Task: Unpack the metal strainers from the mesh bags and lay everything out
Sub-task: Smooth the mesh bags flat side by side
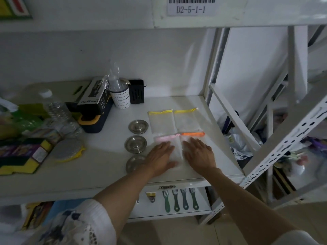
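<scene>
Three round metal strainers lie in a column on the white shelf (106,156): the far one (138,126), the middle one (135,144) and the near one (134,163), partly under my left wrist. To their right lie flat mesh bags: two with yellow top strips (160,121) (186,120), one with a pink strip (168,138) and one with an orange strip (192,134). My left hand (160,157) rests flat, fingers apart, on the pink-strip bag. My right hand (200,154) presses flat on the orange-strip bag. Neither hand grips anything.
A white perforated cup (121,98), a black holder (136,91), a dark box with a yellow-trimmed case (93,110), a water bottle (56,110) and scouring pads (68,150) crowd the shelf's left and back. White rack uprights (230,119) stand at right. Green brushes (180,198) lie on the lower shelf.
</scene>
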